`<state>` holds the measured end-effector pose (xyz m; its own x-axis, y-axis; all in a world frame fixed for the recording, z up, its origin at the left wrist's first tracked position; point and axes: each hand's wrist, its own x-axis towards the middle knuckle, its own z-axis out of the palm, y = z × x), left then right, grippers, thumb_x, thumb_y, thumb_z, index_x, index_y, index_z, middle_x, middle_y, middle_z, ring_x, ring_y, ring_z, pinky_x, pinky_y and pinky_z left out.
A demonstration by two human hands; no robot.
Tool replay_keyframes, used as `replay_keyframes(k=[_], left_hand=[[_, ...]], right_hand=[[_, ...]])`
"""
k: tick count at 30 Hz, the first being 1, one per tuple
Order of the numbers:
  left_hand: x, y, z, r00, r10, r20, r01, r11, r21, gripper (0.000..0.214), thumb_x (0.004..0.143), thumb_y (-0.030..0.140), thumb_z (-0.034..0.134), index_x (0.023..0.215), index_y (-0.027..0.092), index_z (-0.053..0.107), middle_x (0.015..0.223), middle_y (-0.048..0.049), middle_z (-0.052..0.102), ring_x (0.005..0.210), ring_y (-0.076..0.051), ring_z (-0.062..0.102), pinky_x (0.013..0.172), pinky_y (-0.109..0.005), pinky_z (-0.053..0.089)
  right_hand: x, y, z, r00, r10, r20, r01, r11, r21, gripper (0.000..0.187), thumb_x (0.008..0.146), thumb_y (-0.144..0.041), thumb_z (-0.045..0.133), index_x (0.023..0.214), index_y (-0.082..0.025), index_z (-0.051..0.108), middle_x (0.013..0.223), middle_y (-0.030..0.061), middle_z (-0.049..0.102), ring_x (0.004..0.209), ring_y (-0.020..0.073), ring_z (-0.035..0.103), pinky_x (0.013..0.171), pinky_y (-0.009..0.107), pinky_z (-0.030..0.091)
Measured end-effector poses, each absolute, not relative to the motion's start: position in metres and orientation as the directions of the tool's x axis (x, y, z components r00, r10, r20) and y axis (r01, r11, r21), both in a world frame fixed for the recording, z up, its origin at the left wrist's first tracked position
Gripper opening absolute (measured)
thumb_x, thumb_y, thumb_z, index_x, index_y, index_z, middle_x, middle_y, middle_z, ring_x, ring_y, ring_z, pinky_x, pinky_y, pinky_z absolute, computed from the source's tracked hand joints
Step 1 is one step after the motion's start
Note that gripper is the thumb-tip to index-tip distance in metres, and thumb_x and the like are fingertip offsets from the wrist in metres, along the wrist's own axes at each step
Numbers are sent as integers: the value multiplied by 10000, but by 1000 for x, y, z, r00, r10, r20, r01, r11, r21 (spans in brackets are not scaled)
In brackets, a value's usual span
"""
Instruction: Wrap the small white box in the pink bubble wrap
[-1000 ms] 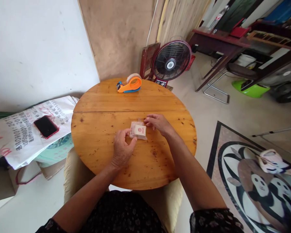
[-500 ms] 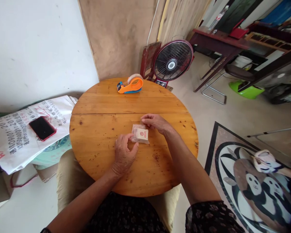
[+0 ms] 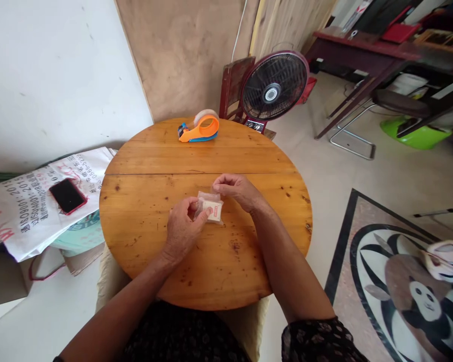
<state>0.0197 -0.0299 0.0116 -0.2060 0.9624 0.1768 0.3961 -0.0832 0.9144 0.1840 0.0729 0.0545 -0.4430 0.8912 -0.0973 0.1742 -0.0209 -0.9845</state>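
Note:
A small clear plastic packet with a white card inside (image 3: 212, 207) lies near the middle of the round wooden table (image 3: 143, 211). My left hand (image 3: 181, 229) pinches the packet's left edge, thumb on top of the card. My right hand (image 3: 237, 190) holds the packet's far right corner with its fingertips. Both forearms reach in from the table's near edge.
An orange and blue tape dispenser (image 3: 199, 127) sits at the table's far edge. A black phone in a red case (image 3: 67, 195) lies on printed white sacks (image 3: 33, 206) to the left. A floor fan (image 3: 274, 90) stands behind the table; a panda rug (image 3: 407, 286) is at right.
My left thumb has slid onto the packet, covering its red mark, and the packet is turned slightly. The head camera has shifted a little; the hands stay at the table's middle.

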Motion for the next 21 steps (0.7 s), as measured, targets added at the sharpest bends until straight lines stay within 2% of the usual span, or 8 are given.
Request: replay_keyframes(k=[3,7,10,13,16,21], left_hand=[[23,-29,9,-222,958,179,392,-80,917,217,834,369,667,973,207,625,733,4,606,668,-145,568,642,-273,462],[25,-28,11,-238,959,157,400,-51,915,222,829,358,668,983,205,617,670,33,566,604,-125,529,604,-253,429],[25,-26,16,-237,964,119,413,-11,911,228,824,352,660,995,209,611,653,46,546,596,-120,515,607,-251,415],[26,-24,17,-242,965,96,416,13,909,248,811,343,667,1014,211,611,641,52,537,589,-117,508,604,-248,400],[27,-25,15,-240,964,112,412,-3,911,259,819,344,666,1036,212,614,639,49,540,595,-119,509,604,-246,391],[27,-26,12,-234,961,146,417,-37,908,256,849,364,640,1050,207,622,639,47,530,607,-120,498,618,-246,386]], right_hand=[[185,70,56,-490,869,-69,145,4,-989,203,688,-376,693,676,-182,635,680,-12,640,653,124,552,677,267,444],[186,66,56,-510,859,-45,142,32,-989,178,694,-352,690,670,-183,641,677,-7,644,653,130,562,675,269,451],[187,63,58,-527,850,-25,199,95,-975,171,710,-348,673,683,-181,652,682,-4,644,655,136,563,663,267,442],[188,59,64,-570,821,17,314,237,-919,153,759,-323,628,714,-184,673,702,0,660,687,148,582,683,268,436],[188,56,70,-623,778,77,435,427,-793,148,809,-248,576,745,-191,697,733,4,688,711,153,607,701,267,420],[186,50,75,-758,634,151,522,729,-442,224,859,-136,535,733,-214,703,800,7,722,747,156,619,731,283,381]])
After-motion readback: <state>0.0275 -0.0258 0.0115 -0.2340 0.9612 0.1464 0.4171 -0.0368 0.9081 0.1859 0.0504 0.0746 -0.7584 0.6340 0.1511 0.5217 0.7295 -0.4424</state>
